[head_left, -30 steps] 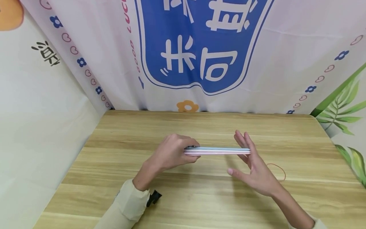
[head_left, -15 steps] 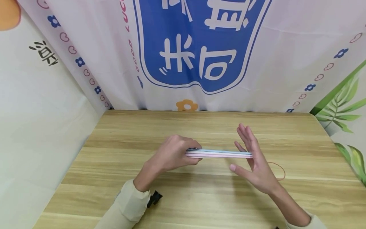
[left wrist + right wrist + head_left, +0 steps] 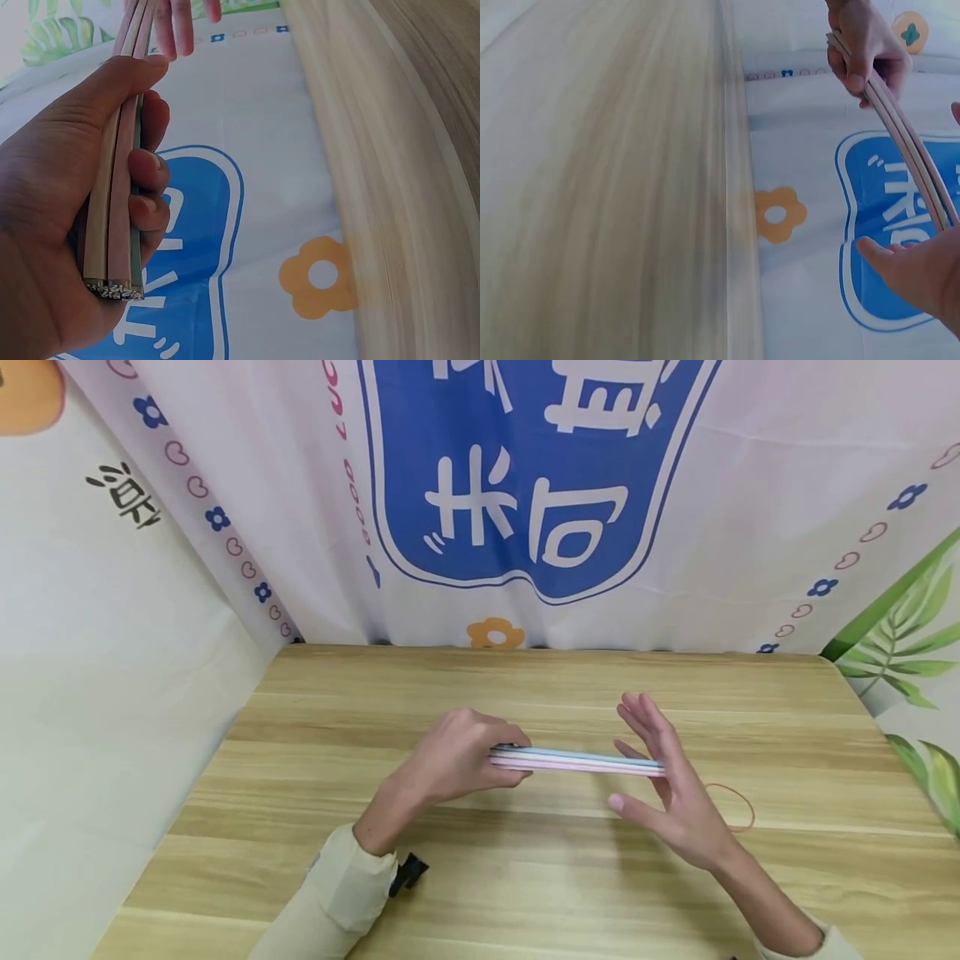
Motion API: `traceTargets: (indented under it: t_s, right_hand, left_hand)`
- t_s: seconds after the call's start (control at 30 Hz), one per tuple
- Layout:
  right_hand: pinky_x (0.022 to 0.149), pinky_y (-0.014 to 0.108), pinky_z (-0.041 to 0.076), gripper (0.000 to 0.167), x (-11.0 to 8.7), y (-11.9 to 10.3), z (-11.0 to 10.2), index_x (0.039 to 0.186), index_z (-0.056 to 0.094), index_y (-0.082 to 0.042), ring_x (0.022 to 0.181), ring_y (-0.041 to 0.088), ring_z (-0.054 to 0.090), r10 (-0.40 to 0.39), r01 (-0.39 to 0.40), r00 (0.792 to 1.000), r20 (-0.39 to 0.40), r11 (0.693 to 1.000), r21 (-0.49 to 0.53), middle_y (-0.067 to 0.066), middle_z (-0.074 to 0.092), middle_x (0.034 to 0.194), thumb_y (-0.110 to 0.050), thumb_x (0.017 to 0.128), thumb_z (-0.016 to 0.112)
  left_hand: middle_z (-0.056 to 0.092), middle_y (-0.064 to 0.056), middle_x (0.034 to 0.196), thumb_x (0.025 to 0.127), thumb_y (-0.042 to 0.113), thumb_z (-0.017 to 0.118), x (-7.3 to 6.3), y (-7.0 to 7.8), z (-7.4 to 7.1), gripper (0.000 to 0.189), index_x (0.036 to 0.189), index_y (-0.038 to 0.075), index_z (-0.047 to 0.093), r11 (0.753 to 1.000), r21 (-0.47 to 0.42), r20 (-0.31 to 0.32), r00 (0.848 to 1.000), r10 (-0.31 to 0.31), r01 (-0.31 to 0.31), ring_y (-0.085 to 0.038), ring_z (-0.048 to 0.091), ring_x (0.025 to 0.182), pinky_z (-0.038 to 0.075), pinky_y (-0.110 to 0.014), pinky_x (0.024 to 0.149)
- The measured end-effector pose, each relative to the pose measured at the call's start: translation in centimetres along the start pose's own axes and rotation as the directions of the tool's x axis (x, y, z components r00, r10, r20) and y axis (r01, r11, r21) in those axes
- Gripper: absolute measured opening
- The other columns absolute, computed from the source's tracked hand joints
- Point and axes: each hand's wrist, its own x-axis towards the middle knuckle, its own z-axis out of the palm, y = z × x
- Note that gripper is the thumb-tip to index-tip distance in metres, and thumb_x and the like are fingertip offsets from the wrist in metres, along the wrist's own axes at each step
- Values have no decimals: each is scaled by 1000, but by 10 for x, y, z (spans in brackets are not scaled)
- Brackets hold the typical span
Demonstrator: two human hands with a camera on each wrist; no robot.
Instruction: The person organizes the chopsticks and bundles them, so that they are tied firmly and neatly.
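While my left hand (image 3: pixel 450 756) grips one end of a bundle of slim pastel strips (image 3: pixel 577 761), my right hand (image 3: pixel 678 802) meets the other

Since I have the bundle up above the counter (image 3: pixel 450 685), its shadow falls on the wood grain below. From my head view it runs crosswise between my hands, sloping slightly down to the right, with a blue strip on the far side, paler ones in the middle and pink nearest me. I can't tell what the strips are made of. Up close on the left, their speckled ends sit near the heel of my palm; my thumb presses one side and my fingers curl round the other. My right hand is spread wide, fingers straight and thumb well apart, the bundle's end reaching the base of my fingers.

Just beyond my right wrist, a thin red loop (image 3: pixel 753 814) lies on the counter. A small black piece (image 3: pixel 408 872) juts out beside my cream left sleeve (image 3: pixel 330 885), and a pale right sleeve (image 3: pixel 821 943) shows at the bottom edge. Behind the counter hangs a white curtain (image 3: pixel 780 468) with a blue emblem (image 3: pixel 521 464) and an orange flower (image 3: pixel 495 622) printed on it. Green leaves (image 3: pixel 922 597) decorate the right side.
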Motion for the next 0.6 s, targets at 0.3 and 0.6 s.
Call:
traceTargets:
  t_s: [0.3,0.6]
  right_hand:
    - [117,11,38,94,-19,3,-46,168,27,-2,155,2,38,67,-67,998,-11,992,-106,5,36,174,21,87,68]
    - [104,-1,36,56,-47,22,-111,144,66,-14,132,-21,47,206,-172,978,7,834,-524,-28,58,144,-2,92,82]
  left_hand:
    - [82,4,93,86,20,90,1,-1,-5,18,102,14,84,1000,28,-10,1000,-6,6,-1,64,67,51,-15,63]
    - [82,5,94,85,23,91,-3,-1,-5,20,102,16,84,997,75,-10,1000,9,-8,-2,65,68,51,-15,64]
